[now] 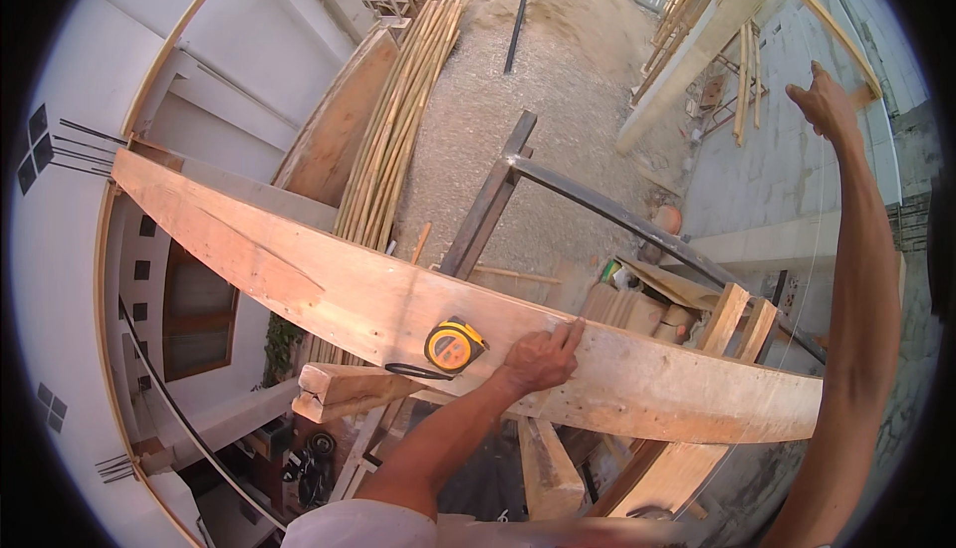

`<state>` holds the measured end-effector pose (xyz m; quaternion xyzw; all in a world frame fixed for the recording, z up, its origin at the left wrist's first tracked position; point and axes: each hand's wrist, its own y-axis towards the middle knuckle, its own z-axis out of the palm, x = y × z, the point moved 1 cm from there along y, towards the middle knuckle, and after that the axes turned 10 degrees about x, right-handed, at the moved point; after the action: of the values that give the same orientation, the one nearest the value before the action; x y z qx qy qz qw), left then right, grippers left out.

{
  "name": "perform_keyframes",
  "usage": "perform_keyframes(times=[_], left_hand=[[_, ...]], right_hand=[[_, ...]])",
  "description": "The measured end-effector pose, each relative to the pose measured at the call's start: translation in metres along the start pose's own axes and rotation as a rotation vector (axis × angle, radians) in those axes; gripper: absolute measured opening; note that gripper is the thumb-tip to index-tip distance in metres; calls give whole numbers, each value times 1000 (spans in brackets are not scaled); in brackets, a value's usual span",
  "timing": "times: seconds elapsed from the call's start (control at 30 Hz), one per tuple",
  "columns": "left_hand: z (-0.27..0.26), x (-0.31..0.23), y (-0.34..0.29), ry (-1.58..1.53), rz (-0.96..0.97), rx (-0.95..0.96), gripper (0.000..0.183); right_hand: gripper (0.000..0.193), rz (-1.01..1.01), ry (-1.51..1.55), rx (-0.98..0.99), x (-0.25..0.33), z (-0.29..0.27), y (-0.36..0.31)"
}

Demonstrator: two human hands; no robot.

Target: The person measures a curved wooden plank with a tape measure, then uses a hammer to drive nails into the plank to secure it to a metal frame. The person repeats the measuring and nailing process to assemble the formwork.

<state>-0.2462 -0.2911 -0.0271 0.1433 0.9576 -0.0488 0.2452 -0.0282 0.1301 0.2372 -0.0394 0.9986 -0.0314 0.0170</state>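
Note:
My left hand (543,357) lies on the broad face of a long wooden plank (677,379), fingers stretched toward its far edge. Just left of that hand, a yellow and black tape measure (454,347) rests on the plank, its dark wrist strap looped beside it. High at the right, my right hand (825,102) is raised away from the plank on an outstretched arm. One finger points left and the thumb sticks up, while the other fingers look curled. From these curled fingers a thin pale string (819,205) runs down past my forearm toward the plank's right end.
Beyond the plank stands a dark metal frame (617,212). Bamboo poles (408,115) lie along the gravel ground (558,80) far below. Wooden posts (725,319) rise at the right, and a timber block (349,389) juts out under the plank. White walls (80,249) flank the left.

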Motion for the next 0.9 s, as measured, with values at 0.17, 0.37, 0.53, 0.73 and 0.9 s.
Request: perform_keyframes(times=[0.17, 0.37, 0.53, 0.73, 0.9], left_hand=[[1, 1, 1, 43, 13, -33, 58], [1, 4, 6, 140, 32, -115, 53], [2, 5, 5, 154, 42, -110, 50], [8, 8, 6, 103, 81, -184, 46], [12, 7, 5, 161, 76, -136, 44]], right_hand=[[65, 13, -6, 45, 15, -4, 2], [57, 27, -1, 83, 33, -7, 5], [53, -13, -20, 92, 43, 10, 1], [46, -295, 67, 339, 62, 110, -96], [49, -357, 219, 548, 48, 209, -254]])
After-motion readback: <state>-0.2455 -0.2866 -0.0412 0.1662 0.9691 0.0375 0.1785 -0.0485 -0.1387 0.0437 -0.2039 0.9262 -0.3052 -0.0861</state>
